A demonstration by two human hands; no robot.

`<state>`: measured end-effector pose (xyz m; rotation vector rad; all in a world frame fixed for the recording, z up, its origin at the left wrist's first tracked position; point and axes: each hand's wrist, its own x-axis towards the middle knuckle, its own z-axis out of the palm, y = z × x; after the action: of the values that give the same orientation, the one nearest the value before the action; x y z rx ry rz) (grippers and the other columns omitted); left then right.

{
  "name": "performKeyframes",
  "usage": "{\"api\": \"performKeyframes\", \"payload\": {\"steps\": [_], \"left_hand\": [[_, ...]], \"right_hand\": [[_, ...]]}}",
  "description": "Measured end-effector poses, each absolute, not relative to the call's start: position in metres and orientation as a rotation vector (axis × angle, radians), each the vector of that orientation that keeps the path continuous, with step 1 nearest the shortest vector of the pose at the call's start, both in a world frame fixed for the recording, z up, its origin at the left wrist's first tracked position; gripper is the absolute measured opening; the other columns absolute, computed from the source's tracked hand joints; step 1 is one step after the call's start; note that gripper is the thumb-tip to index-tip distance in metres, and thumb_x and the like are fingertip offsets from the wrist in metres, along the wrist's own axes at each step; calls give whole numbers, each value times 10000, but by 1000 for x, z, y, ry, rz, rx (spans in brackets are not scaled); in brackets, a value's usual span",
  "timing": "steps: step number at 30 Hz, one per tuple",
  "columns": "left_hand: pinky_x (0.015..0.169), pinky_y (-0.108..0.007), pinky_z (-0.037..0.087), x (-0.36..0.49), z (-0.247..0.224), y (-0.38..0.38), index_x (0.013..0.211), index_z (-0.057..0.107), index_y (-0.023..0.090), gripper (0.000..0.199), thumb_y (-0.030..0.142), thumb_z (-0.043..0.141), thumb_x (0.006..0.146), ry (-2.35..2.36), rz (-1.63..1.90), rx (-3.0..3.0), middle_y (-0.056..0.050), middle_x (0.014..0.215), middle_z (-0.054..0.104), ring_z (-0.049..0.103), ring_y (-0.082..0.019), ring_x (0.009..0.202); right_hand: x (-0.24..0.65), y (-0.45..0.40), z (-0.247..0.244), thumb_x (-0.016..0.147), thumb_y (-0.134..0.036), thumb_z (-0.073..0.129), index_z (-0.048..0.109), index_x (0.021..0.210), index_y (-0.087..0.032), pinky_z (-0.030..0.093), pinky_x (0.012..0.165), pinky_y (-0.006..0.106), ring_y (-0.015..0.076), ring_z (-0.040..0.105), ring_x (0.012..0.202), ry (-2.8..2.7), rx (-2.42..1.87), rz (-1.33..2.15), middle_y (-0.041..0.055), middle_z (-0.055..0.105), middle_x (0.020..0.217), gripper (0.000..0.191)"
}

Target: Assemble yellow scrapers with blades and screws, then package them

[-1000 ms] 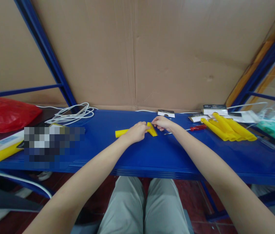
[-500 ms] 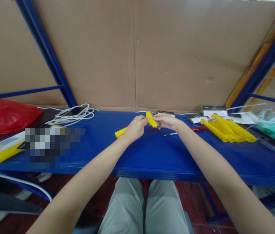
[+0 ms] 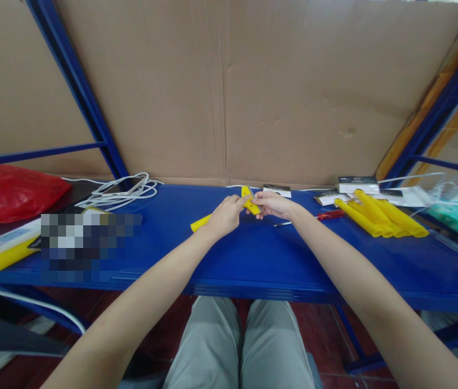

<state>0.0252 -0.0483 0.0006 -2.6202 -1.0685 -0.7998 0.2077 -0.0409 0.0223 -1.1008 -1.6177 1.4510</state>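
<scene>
My left hand (image 3: 225, 217) is closed round a yellow scraper (image 3: 201, 222) whose handle sticks out to the left, below the palm. The scraper's wide yellow head (image 3: 246, 192) shows past my left fingertips. My right hand (image 3: 273, 204) pinches the head's right side, where a thin grey metal blade (image 3: 252, 192) runs along the edge. The right fingers partly cover both. Under my right wrist lies a screwdriver with a red handle (image 3: 331, 215), its metal shaft pointing left.
Several yellow handles (image 3: 378, 216) are piled on the blue table (image 3: 253, 265) at right, near small black-and-white boxes (image 3: 357, 183). Another box (image 3: 277, 190) sits behind my right hand. Coiled white cable (image 3: 131, 190) and a red bag (image 3: 13, 192) are at left. Cardboard (image 3: 229, 97) stands behind.
The scraper's head has turned slightly and shifted a little left. My right fingers have moved left and now cover more of its edge.
</scene>
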Motion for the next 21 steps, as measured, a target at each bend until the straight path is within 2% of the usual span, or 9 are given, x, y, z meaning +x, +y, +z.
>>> {"api": "performKeyframes", "payload": {"steps": [8,11,13,15,17,19,21], "left_hand": [[806,-313,465,25,7,-58,1310,471,232,457,149,413,864,-1190,-571,-2630,-81,1003,554,545,-200,952],[800,-311,466,26,9,-60,1307,483,228,439,184,426,874,-1168,-520,-2656,-85,1003,561,558,-205,946],[802,-309,464,28,10,-62,1306,488,220,437,181,426,875,-1149,-503,-2672,-88,999,569,565,-207,943],[803,-308,462,29,11,-63,1291,507,213,422,185,425,878,-1126,-482,-2690,-89,983,580,571,-209,940],[792,-311,464,30,11,-64,1262,536,205,394,208,430,883,-1104,-446,-2711,-93,962,588,578,-214,930],[781,-314,465,30,10,-64,1224,568,199,366,227,448,880,-1086,-411,-2732,-95,952,595,583,-220,922],[780,-312,465,30,9,-64,1201,585,201,350,237,472,871,-1067,-389,-2759,-91,955,604,590,-218,914]], "right_hand": [[207,-46,23,812,-221,596,494,779,-167,495,497,219,128,627,524,-1720,-1201,1505,16,656,619,120],[213,-47,28,786,-269,635,517,748,-159,485,495,215,124,614,501,-1782,-1270,1508,15,639,573,165],[223,-46,31,767,-273,651,544,746,-154,481,499,218,120,608,502,-1823,-1329,1460,25,655,612,162],[238,-42,33,771,-241,636,575,767,-148,474,507,220,111,602,515,-1822,-1435,1271,51,683,710,111],[255,-36,32,808,-181,564,607,814,-134,461,520,216,108,602,549,-1774,-1597,911,87,697,813,63],[272,-30,28,813,-115,505,642,844,-108,470,577,240,140,624,623,-1755,-1806,503,124,700,862,140],[285,-24,22,765,-41,500,680,864,-97,474,696,259,185,646,773,-1818,-1938,178,140,700,913,213]]}}
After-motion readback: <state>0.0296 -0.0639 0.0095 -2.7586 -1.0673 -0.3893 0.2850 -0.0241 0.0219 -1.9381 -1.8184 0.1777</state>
